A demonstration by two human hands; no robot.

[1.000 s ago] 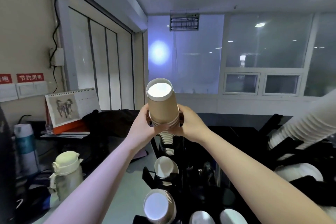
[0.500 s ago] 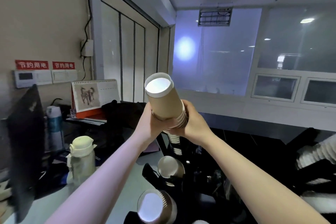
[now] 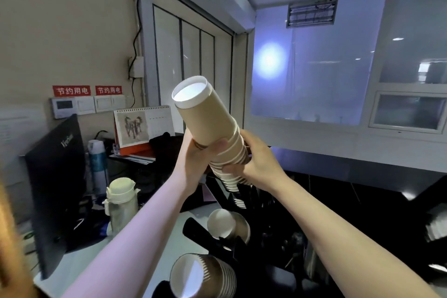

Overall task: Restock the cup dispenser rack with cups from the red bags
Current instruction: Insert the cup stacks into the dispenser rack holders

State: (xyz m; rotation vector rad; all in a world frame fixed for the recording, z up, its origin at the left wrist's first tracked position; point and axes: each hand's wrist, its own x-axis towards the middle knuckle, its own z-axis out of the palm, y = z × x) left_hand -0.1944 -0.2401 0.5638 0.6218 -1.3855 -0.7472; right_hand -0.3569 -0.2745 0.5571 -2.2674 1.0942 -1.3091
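Note:
A stack of brown paper cups (image 3: 209,126) with white rims is tilted up and to the left, its open mouth facing me. My left hand (image 3: 193,162) grips it from the left side and my right hand (image 3: 256,162) grips its lower, ribbed part from the right. The stack's lower end runs down into the black cup dispenser rack (image 3: 266,237). Two other rack slots hold cup stacks: one (image 3: 227,225) in the middle and one (image 3: 200,278) near the bottom edge. No red bag is in view.
A black monitor (image 3: 55,191) stands at the left. A pale green flask (image 3: 121,203) sits on the white counter (image 3: 79,259) beside it. Behind are a blue-white can (image 3: 98,164), a desk calendar (image 3: 142,128) and a dark bundle. White cup stacks (image 3: 435,227) show at the right edge.
Both hands have tipped the cup stack further to the left and raised it a little. My view has swung left, bringing the monitor into sight.

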